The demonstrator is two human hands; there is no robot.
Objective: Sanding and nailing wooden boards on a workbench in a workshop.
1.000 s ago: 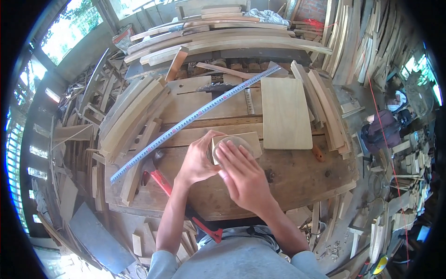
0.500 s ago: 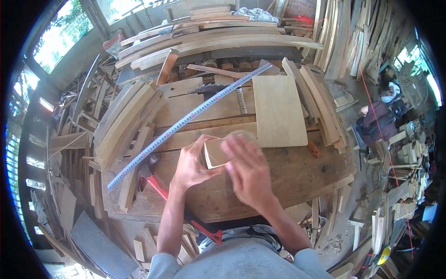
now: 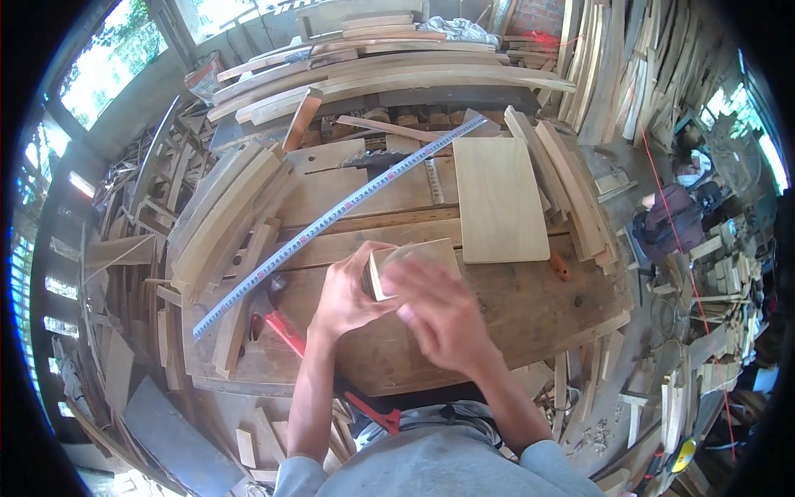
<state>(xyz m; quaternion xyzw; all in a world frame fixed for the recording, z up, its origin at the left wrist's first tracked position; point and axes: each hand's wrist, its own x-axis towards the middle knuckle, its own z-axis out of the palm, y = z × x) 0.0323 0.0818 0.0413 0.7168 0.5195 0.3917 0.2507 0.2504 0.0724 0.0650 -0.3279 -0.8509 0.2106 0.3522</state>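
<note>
In front of my body I hold a small block of stacked, pale wooden pieces (image 3: 437,251) above the workbench. My left hand (image 3: 344,290) is closed round its left end, with the thumb beneath. Across the block's face lies my right hand (image 3: 443,319), its fingers smeared by motion; whether they hold anything is hidden. Just beyond, to the right, a flat plywood panel (image 3: 502,199) rests on the bench. A long steel ruler (image 3: 331,218) slants across the bench beyond my left hand.
A toothed circular saw blade (image 3: 374,158) sticks up through the wooden workbench (image 3: 538,306). Wooden strips are piled along the bench's left (image 3: 228,215) and right (image 3: 571,195) sides. A red-handled tool (image 3: 286,334) lies by my left forearm. Long boards (image 3: 397,79) are stacked behind.
My right hand has slid slightly left and down across the block, covering more of its near-left face. The left hand keeps its hold; the block has tilted a little.
</note>
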